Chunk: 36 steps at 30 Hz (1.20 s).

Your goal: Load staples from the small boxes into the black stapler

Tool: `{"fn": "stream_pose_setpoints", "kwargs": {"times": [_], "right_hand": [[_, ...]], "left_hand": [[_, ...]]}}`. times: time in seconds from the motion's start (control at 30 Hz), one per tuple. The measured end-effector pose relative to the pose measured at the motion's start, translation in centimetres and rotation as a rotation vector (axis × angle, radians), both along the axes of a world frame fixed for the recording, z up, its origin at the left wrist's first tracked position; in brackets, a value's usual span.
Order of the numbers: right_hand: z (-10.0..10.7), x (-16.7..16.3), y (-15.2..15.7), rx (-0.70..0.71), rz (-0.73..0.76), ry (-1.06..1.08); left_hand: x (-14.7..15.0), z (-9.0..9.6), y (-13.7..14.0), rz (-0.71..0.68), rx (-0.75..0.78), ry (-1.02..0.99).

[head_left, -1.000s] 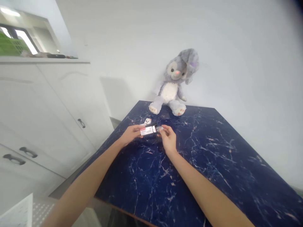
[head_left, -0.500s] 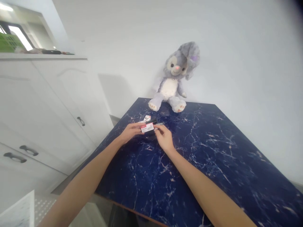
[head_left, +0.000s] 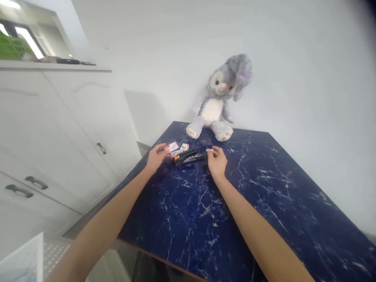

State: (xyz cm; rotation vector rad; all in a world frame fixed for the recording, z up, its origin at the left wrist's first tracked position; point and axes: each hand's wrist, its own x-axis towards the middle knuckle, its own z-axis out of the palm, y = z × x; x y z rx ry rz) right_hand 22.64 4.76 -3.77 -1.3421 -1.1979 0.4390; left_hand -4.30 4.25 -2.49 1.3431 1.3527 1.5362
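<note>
Nearest, the table [head_left: 264, 203] starts at its brown-trimmed edge along the bottom centre of the frame, a border to stay inside; its blue marbled top looks smooth, so light things would probably slide on it; the widest room for moving lies to the lower right, while the left side slants close past the left forearm.

At the frame's centre, the left hand [head_left: 155, 158] pinches the left side of a red-and-white box [head_left: 171, 147]; this looks like thin card, light and easily dented, best taken by its edges with little force; the right hand [head_left: 217, 159] has thumb and fingers closed on a small white piece [head_left: 209, 150], too small to name, likely light and perhaps fragile, best kept in a fingertip pinch.

Between the hands lies a black stapler-like tool [head_left: 188, 157], opened out, its orange-marked end at the left below the box; it seems stiff and the heaviest thing here, with its thick left body the surer hold and its thin right arm more awkward; whether that arm touches the right hand, I cannot tell.

Just beyond it sits a small white carton [head_left: 185, 147]; farther up, a grey plush toy [head_left: 214, 109], surely soft, leans by the wall [head_left: 293, 78], bounding the far edge.
</note>
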Motion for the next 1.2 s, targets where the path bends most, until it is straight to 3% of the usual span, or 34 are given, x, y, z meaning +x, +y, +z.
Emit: {"fn": "stream_pose_setpoints", "kwargs": {"times": [0.07,0.2,0.3,0.4,0.57,0.7,1.0,1.2], "right_hand": [[0.3,0.6,0.9,-0.030,-0.023,-0.005],[0.1,0.6,1.6,-0.048,0.131,-0.068],[-0.2,0.3,1.7,-0.037,0.197,-0.163],[-0.5,0.3,1.8,-0.057,0.173,-0.199],[-0.7,0.2,2.0,-0.084,0.189,-0.252],[-0.5,0.0,1.8,-0.058,0.220,-0.339],[-0.6,-0.3,1.7,-0.025,0.206,-0.523],[-0.9,-0.8,1.6,0.001,0.213,-0.596]], "left_hand": [[0.0,-0.4,0.1,0.016,-0.009,0.131],[0.3,-0.8,0.1,0.160,0.094,0.498],[0.4,-1.0,0.1,0.124,0.081,0.660],[0.6,-0.9,-0.2,0.056,0.064,0.698],[1.3,-0.2,-1.6,0.002,0.222,0.829],[1.8,-0.2,-2.0,-0.072,0.260,0.952],[1.7,0.0,-2.0,-0.117,0.294,0.957],[3.1,0.5,-3.0,-0.105,0.314,0.996]]}}
